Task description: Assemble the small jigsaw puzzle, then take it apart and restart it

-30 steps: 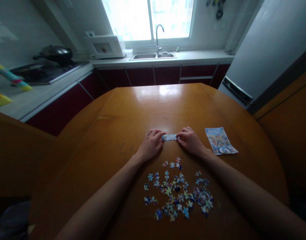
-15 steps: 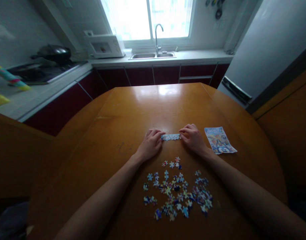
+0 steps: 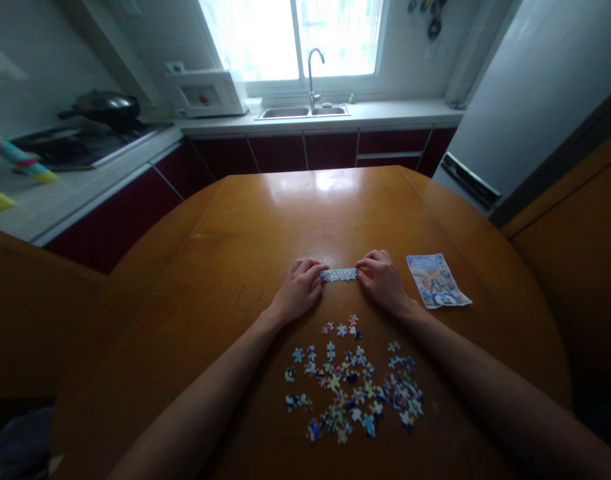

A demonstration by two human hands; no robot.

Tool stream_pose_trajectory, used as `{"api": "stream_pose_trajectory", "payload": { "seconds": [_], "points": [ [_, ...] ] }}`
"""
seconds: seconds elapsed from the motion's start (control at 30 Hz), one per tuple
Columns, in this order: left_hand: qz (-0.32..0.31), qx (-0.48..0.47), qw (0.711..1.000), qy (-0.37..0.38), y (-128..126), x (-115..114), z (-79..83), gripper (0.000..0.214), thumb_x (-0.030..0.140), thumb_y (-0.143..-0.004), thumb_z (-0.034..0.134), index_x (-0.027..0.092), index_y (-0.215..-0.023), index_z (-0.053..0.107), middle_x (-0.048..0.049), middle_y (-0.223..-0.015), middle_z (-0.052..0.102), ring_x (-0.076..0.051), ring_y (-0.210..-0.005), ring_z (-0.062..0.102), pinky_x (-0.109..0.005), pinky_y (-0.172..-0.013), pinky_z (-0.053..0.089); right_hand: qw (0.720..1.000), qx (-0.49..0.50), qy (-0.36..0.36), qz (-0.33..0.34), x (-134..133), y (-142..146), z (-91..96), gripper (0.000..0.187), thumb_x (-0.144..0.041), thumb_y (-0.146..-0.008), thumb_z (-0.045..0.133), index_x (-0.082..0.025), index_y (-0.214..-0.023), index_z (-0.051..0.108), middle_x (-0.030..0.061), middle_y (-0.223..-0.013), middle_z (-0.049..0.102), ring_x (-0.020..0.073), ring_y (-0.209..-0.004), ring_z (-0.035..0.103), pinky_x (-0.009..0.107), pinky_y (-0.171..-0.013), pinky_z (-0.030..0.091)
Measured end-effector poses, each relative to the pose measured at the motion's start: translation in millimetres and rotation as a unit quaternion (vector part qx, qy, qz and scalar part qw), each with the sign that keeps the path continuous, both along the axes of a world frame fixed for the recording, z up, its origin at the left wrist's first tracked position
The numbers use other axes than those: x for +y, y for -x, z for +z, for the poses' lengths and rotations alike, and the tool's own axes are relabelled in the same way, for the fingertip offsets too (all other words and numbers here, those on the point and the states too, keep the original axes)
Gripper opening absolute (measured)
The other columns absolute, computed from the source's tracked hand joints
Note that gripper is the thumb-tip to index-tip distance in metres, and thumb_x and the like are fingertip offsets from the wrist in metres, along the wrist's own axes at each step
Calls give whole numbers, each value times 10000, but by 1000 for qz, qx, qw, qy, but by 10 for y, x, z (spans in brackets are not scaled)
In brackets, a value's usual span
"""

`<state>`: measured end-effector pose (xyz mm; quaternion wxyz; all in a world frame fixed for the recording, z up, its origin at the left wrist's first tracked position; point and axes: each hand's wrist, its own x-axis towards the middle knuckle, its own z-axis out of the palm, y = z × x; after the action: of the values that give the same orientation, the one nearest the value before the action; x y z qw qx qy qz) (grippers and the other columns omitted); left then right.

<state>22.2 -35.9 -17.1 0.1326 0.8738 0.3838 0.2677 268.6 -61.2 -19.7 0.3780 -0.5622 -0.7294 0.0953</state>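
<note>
A short strip of joined jigsaw pieces [image 3: 338,275], pale blue and white, lies on the wooden table with its straight edge facing away from me. At its left end, my left hand [image 3: 300,287] is closed, thumb and fingers pinching the end piece. My right hand [image 3: 382,277] pinches the opposite end in the same way. The fingertips cover part of both end pieces. Closer to me, between my forearms, is a loose spread of many-coloured jigsaw pieces [image 3: 350,378]. A few separate pieces [image 3: 342,330] lie between that spread and the strip.
A creased picture sheet [image 3: 438,280] lies right of my right hand. The wooden table [image 3: 305,220] has a rounded outline. Beyond it are a counter with a sink [image 3: 285,113], a microwave [image 3: 208,92], and a wok [image 3: 105,107] on the stove. A fridge [image 3: 530,93] stands at right.
My right hand has shifted very slightly left at the strip's right end. My left hand keeps its hold, and the whole view has drifted a little.
</note>
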Motion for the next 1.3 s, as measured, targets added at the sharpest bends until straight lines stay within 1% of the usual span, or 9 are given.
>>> {"api": "stream_pose_trajectory", "payload": {
  "seconds": [0.2, 0.33, 0.57, 0.7, 0.87, 0.93, 1.03, 1.13, 1.3],
  "points": [
    [3, 5, 1000, 5, -4, -4, 22, 330, 121, -936, 538, 225, -1239, 616, -65, -1190, 612, -239, -1155, 494, -433, -1055, 450, 1000, -5, 0, 3, -10, 12, -10, 120, -180, -884, 632, -229, -877, 741, 80, -919, 639, 257, -947, 543, 401, -854, 470],
    [3, 4, 1000, 6, -4, -14, 19, 331, 120, -937, 538, 232, -1237, 621, -60, -1194, 612, -237, -1166, 488, -424, -1063, 445, 1000, -14, 5, 17, -12, 56, 5, 94, -195, -877, 660, -228, -849, 744, 72, -902, 630, 245, -925, 534, 383, -839, 462],
    [4, 3, 1000, 5, -7, -4, -7, 324, 132, -946, 532, 241, -1236, 625, -59, -1187, 616, -239, -1155, 494, -432, -1051, 452, 996, -67, 24, 47, 10, 97, -8, 123, -232, -897, 656, -222, -821, 752, 68, -873, 605, 233, -907, 514, 376, -836, 448],
    [4, 3, 1000, 3, 3, 7, -23, 326, 125, -937, 543, 237, -1233, 623, -57, -1198, 612, -237, -1158, 492, -426, -1053, 449, 998, -30, 22, 46, 21, 78, -4, 120, -223, -893, 644, -222, -828, 745, 66, -879, 612, 234, -911, 523, 380, -842, 450],
    [2, -9, 1000, 5, 7, 6, -18, 311, 125, -944, 535, 232, -1222, 624, -58, -1198, 612, -233, -1170, 489, -417, -1062, 445, 999, 48, -14, -5, 29, 29, 20, 129, -163, -867, 617, -216, -868, 735, 69, -882, 613, 244, -923, 533, 390, -847, 459],
    [1, -10, 1000, 7, 5, 4, -8, 313, 117, -936, 540, 231, -1215, 626, -58, -1195, 612, -232, -1160, 490, -416, -1056, 450, 999, 44, -10, 6, 16, 32, 26, 162, -125, -849, 606, -217, -873, 737, 72, -899, 608, 244, -934, 527, 389, -848, 461],
    [1, -9, 1000, 8, 2, 2, 4, 317, 105, -928, 542, 228, -1208, 628, -58, -1190, 611, -234, -1156, 486, -419, -1051, 451, 999, 2, 17, 51, -13, 67, 31, 210, -78, -834, 587, -222, -838, 740, 75, -937, 596, 240, -960, 510, 386, -864, 455],
    [0, -10, 1000, 9, -1, -1, 7, 320, 103, -926, 542, 226, -1208, 628, -59, -1197, 608, -238, -1164, 483, -430, -1057, 447, 996, -32, 38, 72, -28, 93, 37, 241, -52, -832, 566, -225, -804, 731, 74, -957, 596, 240, -975, 496, 397, -884, 441],
    [12, -13, 1000, 5, -4, 0, 1, 278, 88, -909, 551, 216, -1130, 660, -59, -1165, 612, -240, -1140, 491, -432, -1040, 448, 999, 4, 10, 32, -7, 55, 40, 275, -30, -845, 509, -210, -849, 717, 77, -959, 600, 239, -988, 504, 389, -892, 438]
  ]
}}
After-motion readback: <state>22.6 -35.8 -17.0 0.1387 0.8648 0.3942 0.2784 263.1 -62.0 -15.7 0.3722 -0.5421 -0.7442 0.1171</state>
